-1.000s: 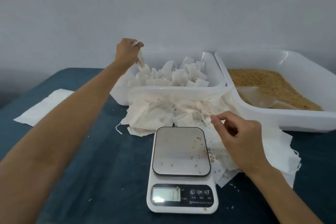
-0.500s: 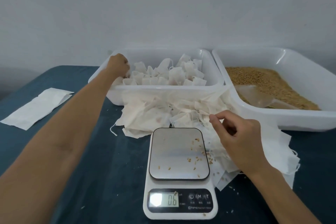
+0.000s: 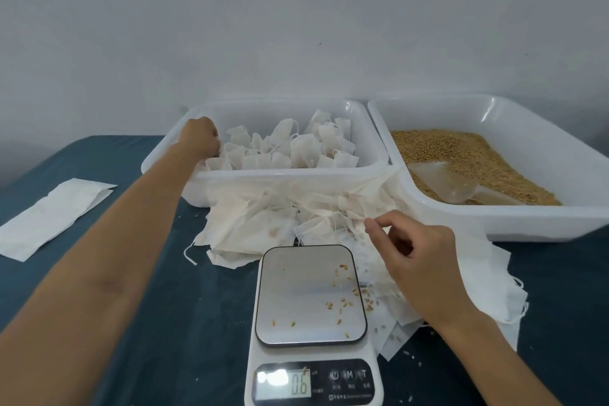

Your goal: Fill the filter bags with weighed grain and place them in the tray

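Left hand (image 3: pixel 201 135) has dropped from above the rim into the tray (image 3: pixel 283 175), fingers curled among filled bags (image 3: pixel 296 148) — whether it grips 1 cannot be told. Right hand (image 3: pixel 415 257) stays pinching an empty bag (image 3: pixel 329 224) behind the scale (image 3: pixel 311 293), now reading 0.6 — next fill pending.

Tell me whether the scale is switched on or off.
On. The scale has a lit display showing 0.6, with only a few loose grains on its platform and no bag on it.
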